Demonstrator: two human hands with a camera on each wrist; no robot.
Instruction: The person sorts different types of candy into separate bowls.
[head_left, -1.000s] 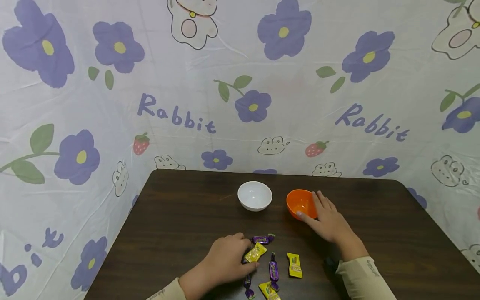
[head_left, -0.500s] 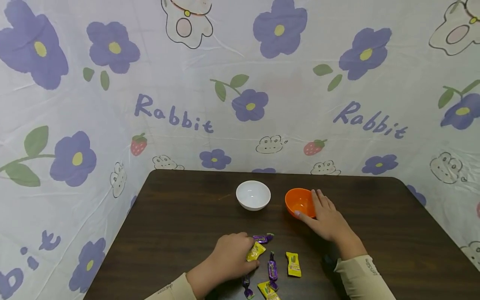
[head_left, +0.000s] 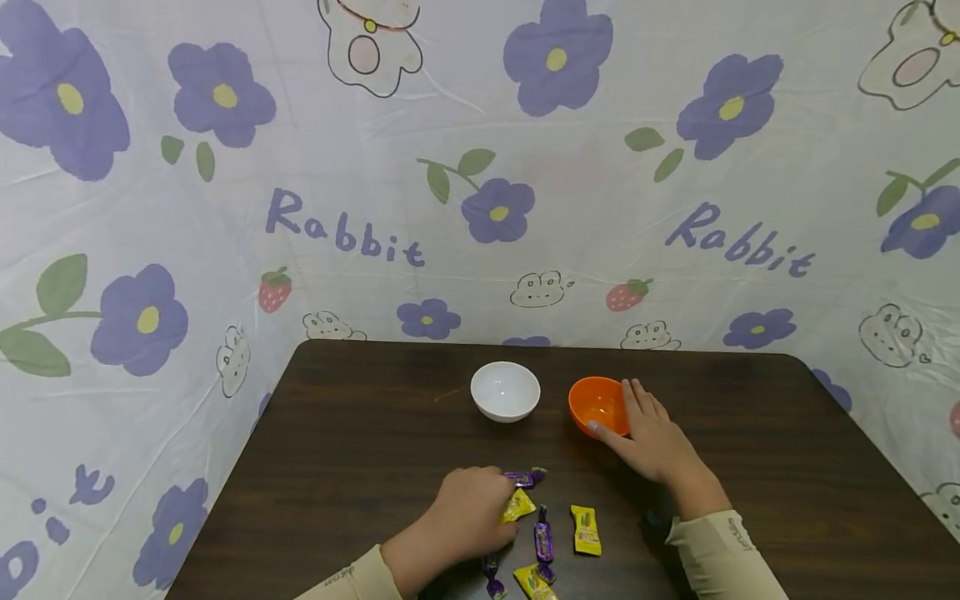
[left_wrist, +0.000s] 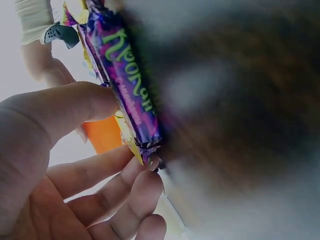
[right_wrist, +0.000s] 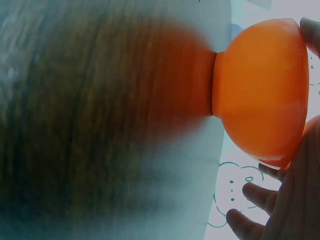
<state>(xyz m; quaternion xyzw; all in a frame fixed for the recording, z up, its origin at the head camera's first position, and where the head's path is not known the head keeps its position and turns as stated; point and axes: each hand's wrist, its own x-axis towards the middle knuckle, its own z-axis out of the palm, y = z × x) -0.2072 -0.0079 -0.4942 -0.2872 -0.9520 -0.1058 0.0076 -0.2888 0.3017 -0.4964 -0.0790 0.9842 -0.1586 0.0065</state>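
My left hand is over the candies, pinching a yellow-wrapped candy between thumb and fingers. In the left wrist view a purple-wrapped candy is close to the camera, beside the thumb, and hides much of the yellow one. My right hand holds the orange bowl by its right side, thumb at the near rim and fingers at the far side. From the right wrist view, the bowl stands upright on the table, and several fingers reach around it.
A white bowl stands left of the orange one. Nearby on the dark table are a purple candy, a yellow candy, another yellow candy at the front and a purple one partly under my left hand.
My left hand has shifted slightly right, and the yellow candy at its fingers has moved a little right too. The right hand stays on the orange bowl. The head view has turned slightly.
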